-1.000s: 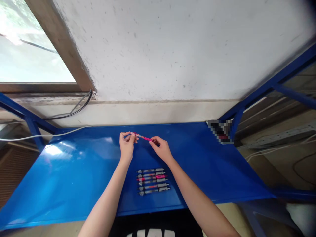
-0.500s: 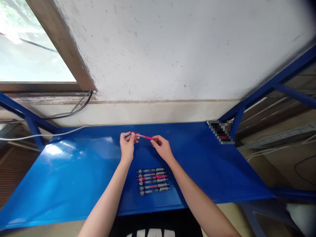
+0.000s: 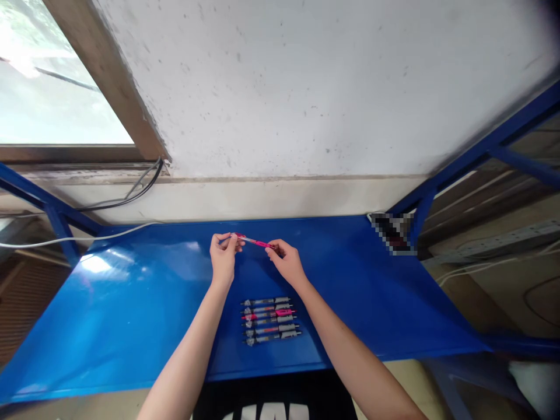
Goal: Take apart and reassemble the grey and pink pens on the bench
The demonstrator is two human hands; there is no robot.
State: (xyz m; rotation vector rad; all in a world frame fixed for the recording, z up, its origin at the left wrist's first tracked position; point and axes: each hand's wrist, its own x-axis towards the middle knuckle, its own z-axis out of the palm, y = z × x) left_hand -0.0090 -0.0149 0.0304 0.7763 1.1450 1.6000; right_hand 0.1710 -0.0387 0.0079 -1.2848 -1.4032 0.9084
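A pink pen with a clear middle is stretched between my two hands, above the far half of the blue table. My left hand pinches its left end. The right end sits between the thumb and fingers of my right hand, which hide its tip. Closer to my body, several pens lie side by side in a stack of rows, pointing left to right. Most are dark with grey parts; a single pink pen lies among them.
Blue metal frame bars rise at both table ends. A pixelated object lies at the back right corner. Across the back left edge runs a white cable. A speckled wall stands behind, with a window at left.
Both hands have shifted very slightly left with the pink pen still held between them. The row of pens on the table looks the same.
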